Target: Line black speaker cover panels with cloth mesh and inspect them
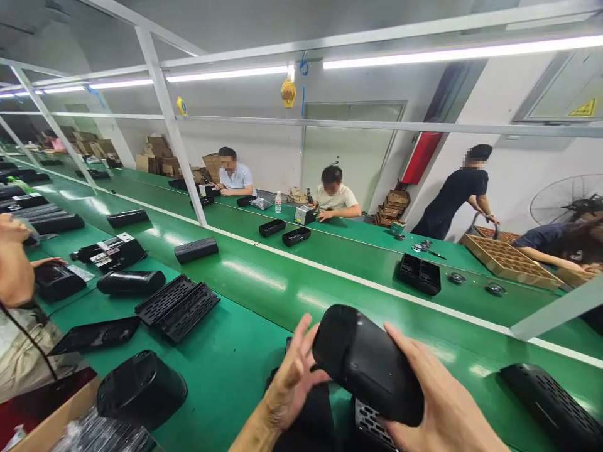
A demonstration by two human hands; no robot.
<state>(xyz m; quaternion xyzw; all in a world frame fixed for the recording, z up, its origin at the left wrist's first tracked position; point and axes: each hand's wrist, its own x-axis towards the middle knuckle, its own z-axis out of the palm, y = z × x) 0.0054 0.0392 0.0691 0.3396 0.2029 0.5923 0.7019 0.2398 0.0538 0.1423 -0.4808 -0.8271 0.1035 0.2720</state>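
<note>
Both my hands are raised above a green conveyor belt [226,376], holding a black plastic speaker-like housing [367,364] between them. My left hand [292,383] cups its left end with the fingers spread. My right hand [438,408] grips the lower right side, with the thumb on top. Just below the housing lies a black perforated grille [372,427], partly hidden by my hands. A dark object [306,420] lies under my left wrist, too shadowed to identify.
Several black housings and grilles [176,307] lie on the belt to my left, beside a co-worker's hand [14,263]. A cardboard box [51,420] sits at lower left. Seated workers [334,194] work along a parallel belt. A wooden compartment tray [509,260] stands at right.
</note>
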